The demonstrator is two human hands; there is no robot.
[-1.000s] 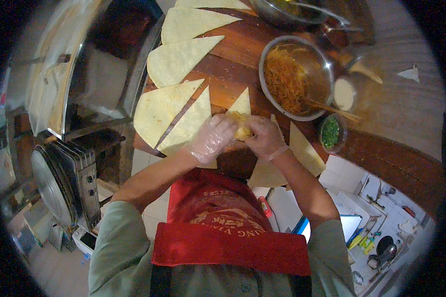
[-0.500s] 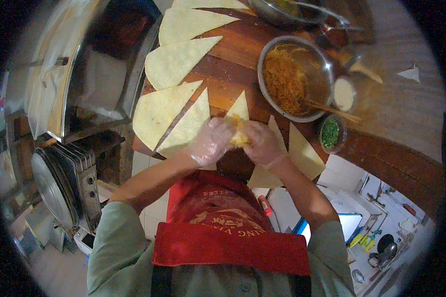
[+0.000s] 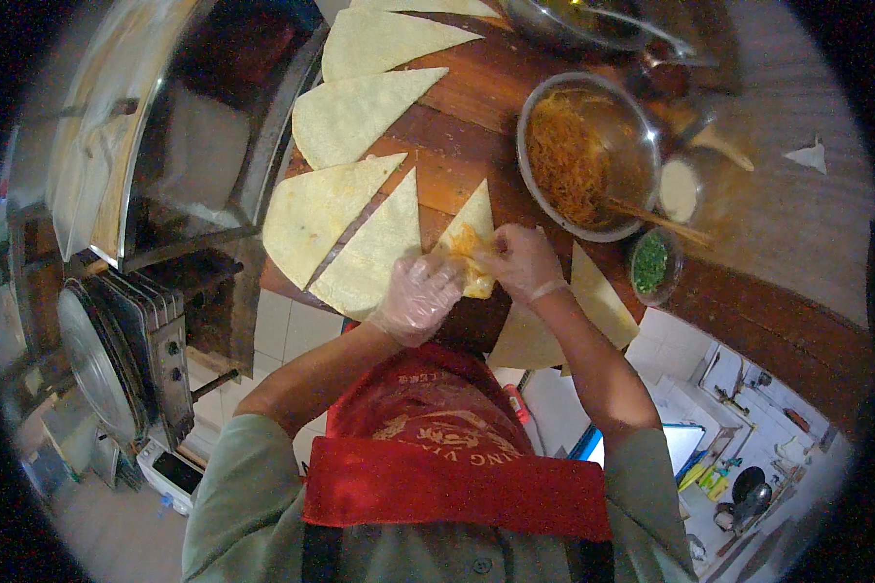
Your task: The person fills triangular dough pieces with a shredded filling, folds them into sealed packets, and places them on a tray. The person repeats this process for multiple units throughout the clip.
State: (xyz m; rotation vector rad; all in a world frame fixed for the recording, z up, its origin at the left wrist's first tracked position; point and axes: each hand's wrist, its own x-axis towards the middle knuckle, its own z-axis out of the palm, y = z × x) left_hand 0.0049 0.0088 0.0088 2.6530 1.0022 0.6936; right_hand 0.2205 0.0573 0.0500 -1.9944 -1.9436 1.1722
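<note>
A pale yellow wrapper wedge (image 3: 476, 212) lies on the wooden table with its point facing away from me. Its near part is folded over, and orange shredded filling (image 3: 465, 239) shows on top. My left hand (image 3: 420, 297), in a clear plastic glove, has its fingers curled against the left side of the fold. Also gloved, my right hand (image 3: 527, 264) pinches the fold's right side, its fingertips partly hiding it. More flat wrapper wedges (image 3: 377, 243) lie to the left, and another wedge (image 3: 585, 301) is beside my right wrist.
A steel bowl (image 3: 642, 165) of orange shreds, with chopsticks (image 3: 656, 222) in it, stands to the right. Near it are a pale cream bowl (image 3: 678, 189) and a dish of chopped green herbs (image 3: 649, 262). A metal cabinet (image 3: 204, 146) stands left.
My hands have moved apart, uncovering the folded wrapper and its filling. The left hand shifted toward me; the right hand moved slightly right.
</note>
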